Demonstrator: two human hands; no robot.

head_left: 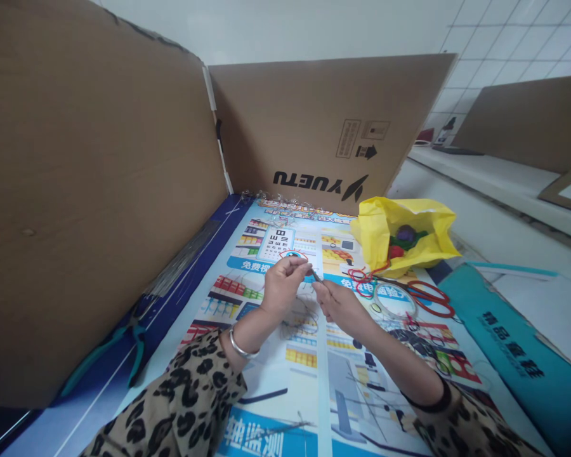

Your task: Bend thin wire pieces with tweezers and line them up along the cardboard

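Over the middle of the printed poster [304,362], both hands meet at a small, dark, thin item [316,276]. My left hand [284,285], with a silver bangle at the wrist, is closed, fingers pinched at the item's upper left end. What exactly it pinches is too small to tell. My right hand [337,306] is closed around the item's lower right end. Thin wire loops [301,320] lie on the poster just below the hands. Red-handled scissors [431,298] rest right of my right hand, beside a clear round ring [394,301].
A yellow bag [375,238] with yarn balls stands at the back right. Teal-handled pliers [136,343] and a bundle of wires [185,257] lie at left. Cardboard walls [285,120] rise behind and at left. A teal box [518,355] sits at right.
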